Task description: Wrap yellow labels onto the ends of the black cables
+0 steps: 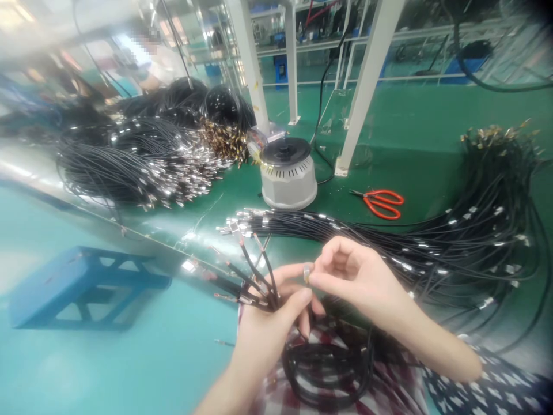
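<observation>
My left hand (268, 323) is closed round a small bunch of black cables (250, 276) whose metal-tipped ends fan out up and to the left. My right hand (358, 276) pinches a small silver metal sleeve (306, 272) between thumb and forefinger, right beside the left thumb. The cables run down into a black coil (328, 363) lying on my lap over checked cloth. Just beyond the hands a long bundle of black cables with silver ferrules (328, 227) lies across the green table (410, 150).
A white round machine with a black lid (288, 173) stands behind the bundle, orange-handled scissors (382, 203) to its right. Large heaps of black cables (138, 161) fill the table's left. A blue stool (82, 285) stands on the floor. A person sits far back left.
</observation>
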Demonstrator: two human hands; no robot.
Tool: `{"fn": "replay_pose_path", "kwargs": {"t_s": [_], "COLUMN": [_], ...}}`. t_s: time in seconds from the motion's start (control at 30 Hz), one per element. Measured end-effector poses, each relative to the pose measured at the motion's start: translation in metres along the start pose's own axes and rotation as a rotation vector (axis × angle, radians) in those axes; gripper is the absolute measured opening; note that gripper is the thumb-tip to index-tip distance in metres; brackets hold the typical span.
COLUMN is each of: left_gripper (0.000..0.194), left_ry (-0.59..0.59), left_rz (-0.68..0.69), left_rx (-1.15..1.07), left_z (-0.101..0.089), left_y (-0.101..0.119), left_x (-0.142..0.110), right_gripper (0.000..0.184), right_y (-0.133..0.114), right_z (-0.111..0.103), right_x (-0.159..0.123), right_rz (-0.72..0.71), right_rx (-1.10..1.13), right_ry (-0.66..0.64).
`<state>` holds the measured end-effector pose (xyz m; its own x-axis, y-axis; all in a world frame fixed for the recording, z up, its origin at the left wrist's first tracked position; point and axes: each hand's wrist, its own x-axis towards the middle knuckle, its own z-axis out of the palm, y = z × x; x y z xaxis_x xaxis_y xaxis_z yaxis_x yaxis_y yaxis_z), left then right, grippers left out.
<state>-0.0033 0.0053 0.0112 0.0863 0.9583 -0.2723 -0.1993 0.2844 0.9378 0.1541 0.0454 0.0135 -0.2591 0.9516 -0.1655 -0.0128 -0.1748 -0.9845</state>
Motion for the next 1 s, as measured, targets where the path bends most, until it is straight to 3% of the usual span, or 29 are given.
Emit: {"fn": "replay_pose_path", "kwargs": {"t_s": [0.37, 0.5, 0.8, 1.0], "left_gripper": [0.018, 0.018, 0.022, 0.017], "left_ry": [0.060, 0.025, -0.009, 0.012], "left_rz": [0.013, 0.021, -0.110, -0.109], "left_rx": [0.001, -0.041, -0.051, -0.106], "left_z": [0.002, 0.000, -0.010, -0.006], "left_y": [-0.007, -0.008, -0.006, -0.004], "left_x": [0.004, 0.007, 0.011, 0.011], "right_gripper": [0.022, 0.024, 0.027, 0.032], "right_y": [0.001, 0.002, 0.001, 0.000], "right_z": [0.006, 0.003, 0.000, 0.002], "right_x": [-0.002, -0.002, -0.002, -0.003], "right_rz": [-0.054, -0.030, -0.017, 0.020], "right_rx": [-0.008, 0.021, 0.027, 0.084], "right_ry": [0.055, 0.026, 0.024, 0.070]}}
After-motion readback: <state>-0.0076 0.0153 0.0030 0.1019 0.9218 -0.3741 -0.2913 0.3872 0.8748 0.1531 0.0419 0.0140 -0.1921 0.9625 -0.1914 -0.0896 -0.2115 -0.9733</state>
